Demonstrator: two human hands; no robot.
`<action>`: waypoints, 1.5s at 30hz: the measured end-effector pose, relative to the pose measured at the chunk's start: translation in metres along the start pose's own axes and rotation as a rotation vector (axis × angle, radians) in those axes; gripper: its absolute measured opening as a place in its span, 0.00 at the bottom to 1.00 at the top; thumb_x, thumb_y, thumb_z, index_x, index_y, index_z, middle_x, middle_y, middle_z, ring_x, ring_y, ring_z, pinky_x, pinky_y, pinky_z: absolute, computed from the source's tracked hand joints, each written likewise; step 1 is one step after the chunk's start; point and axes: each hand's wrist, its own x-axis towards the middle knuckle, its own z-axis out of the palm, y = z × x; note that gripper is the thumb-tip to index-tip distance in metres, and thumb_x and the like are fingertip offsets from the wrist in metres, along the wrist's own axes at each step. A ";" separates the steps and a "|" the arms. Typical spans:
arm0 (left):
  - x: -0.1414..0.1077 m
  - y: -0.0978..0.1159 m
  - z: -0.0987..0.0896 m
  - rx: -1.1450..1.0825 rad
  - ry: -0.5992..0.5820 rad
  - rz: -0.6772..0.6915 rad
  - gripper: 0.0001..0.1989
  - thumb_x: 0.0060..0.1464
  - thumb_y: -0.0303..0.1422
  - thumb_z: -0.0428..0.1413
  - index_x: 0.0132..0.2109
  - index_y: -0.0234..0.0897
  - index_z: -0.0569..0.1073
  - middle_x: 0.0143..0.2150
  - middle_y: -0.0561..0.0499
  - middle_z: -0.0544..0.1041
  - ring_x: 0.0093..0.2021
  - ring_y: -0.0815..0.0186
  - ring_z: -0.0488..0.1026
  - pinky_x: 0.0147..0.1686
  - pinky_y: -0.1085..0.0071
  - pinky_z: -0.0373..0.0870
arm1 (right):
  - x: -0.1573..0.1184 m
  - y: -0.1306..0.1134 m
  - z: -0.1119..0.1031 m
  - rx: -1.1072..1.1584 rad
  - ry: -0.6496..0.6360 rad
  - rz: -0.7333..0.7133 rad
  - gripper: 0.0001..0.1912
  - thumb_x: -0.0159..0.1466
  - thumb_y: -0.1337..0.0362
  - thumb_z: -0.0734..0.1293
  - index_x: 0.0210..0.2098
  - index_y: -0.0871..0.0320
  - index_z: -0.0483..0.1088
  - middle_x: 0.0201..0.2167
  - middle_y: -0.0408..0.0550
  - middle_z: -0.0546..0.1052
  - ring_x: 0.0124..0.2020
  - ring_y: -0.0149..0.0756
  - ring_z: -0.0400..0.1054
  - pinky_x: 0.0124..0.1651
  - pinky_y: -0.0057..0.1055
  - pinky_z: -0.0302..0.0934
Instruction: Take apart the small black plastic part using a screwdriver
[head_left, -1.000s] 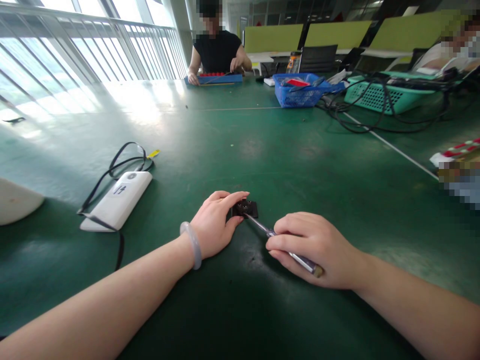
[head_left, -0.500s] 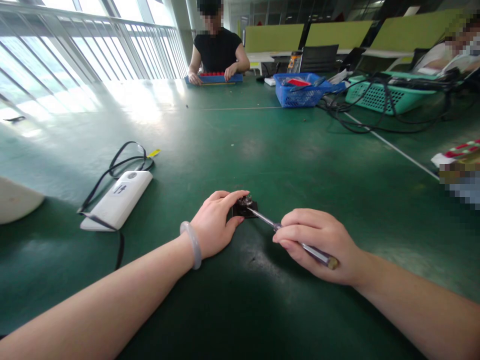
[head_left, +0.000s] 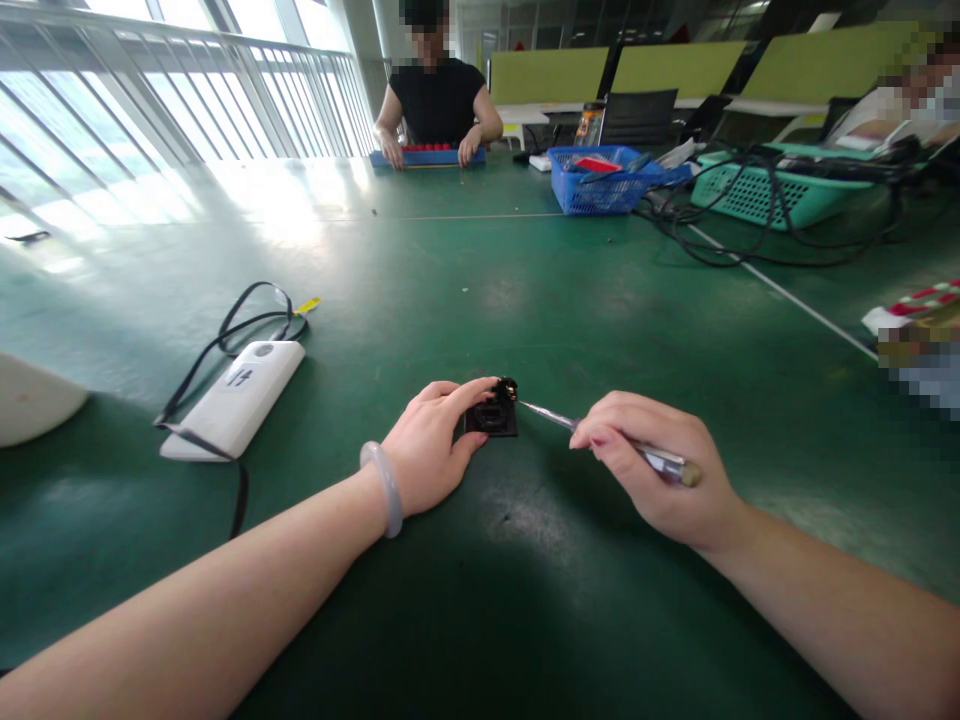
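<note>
My left hand (head_left: 424,445), with a pale bangle at its wrist, grips a small black square device (head_left: 496,420) flat on the table between thumb and fingers. At the device's far right corner a small dark part (head_left: 509,388) with gold-coloured bits stands up near my fingertips; whether it is attached I cannot tell. My right hand (head_left: 660,465) is closed around a slim screwdriver (head_left: 547,414) with a clear handle. Its tip is just right of the small part, and I cannot tell if they touch.
On the green table (head_left: 420,310), a white power bank (head_left: 240,400) with a black cord (head_left: 225,340) lies to the left. Farther back are a blue basket (head_left: 600,190), a green basket (head_left: 784,195) and black cables (head_left: 720,250). Across sits a person (head_left: 439,105) with a blue tray (head_left: 431,158).
The screwdriver has moved right and off the device's middle, where its tip was. The small part now stands at the far right corner, and the device's black recess shows. My left hand has barely moved.
</note>
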 end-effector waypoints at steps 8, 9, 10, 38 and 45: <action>0.000 0.001 0.000 -0.014 -0.007 -0.004 0.26 0.56 0.26 0.53 0.61 0.39 0.61 0.53 0.49 0.75 0.56 0.58 0.64 0.58 0.56 0.62 | 0.003 0.004 0.003 -0.011 -0.188 0.082 0.09 0.65 0.64 0.62 0.31 0.58 0.73 0.28 0.45 0.74 0.29 0.31 0.69 0.33 0.28 0.62; 0.000 0.002 0.000 -0.014 -0.012 -0.006 0.26 0.56 0.26 0.53 0.61 0.39 0.61 0.53 0.49 0.75 0.56 0.58 0.64 0.58 0.56 0.62 | 0.003 0.004 0.002 -0.003 -0.174 0.076 0.10 0.65 0.65 0.62 0.31 0.58 0.73 0.27 0.45 0.74 0.29 0.31 0.69 0.33 0.28 0.62; 0.000 0.002 0.000 -0.012 -0.017 -0.010 0.26 0.56 0.26 0.53 0.61 0.39 0.61 0.53 0.49 0.75 0.56 0.58 0.64 0.58 0.57 0.62 | 0.003 0.004 0.002 0.011 -0.158 0.066 0.10 0.65 0.65 0.62 0.30 0.58 0.73 0.27 0.45 0.74 0.29 0.30 0.69 0.33 0.27 0.61; -0.003 0.006 -0.004 0.016 0.146 0.108 0.20 0.62 0.26 0.45 0.60 0.39 0.63 0.55 0.47 0.72 0.54 0.59 0.65 0.56 0.58 0.64 | 0.004 0.021 0.007 0.580 0.359 0.389 0.15 0.64 0.59 0.63 0.24 0.57 0.73 0.19 0.43 0.68 0.19 0.30 0.61 0.21 0.28 0.55; -0.002 0.007 -0.002 0.000 0.059 0.105 0.22 0.60 0.27 0.49 0.61 0.41 0.62 0.52 0.47 0.74 0.52 0.58 0.67 0.54 0.56 0.66 | 0.005 0.023 0.008 0.409 0.366 0.495 0.14 0.65 0.59 0.62 0.27 0.57 0.72 0.19 0.42 0.67 0.19 0.29 0.61 0.21 0.26 0.56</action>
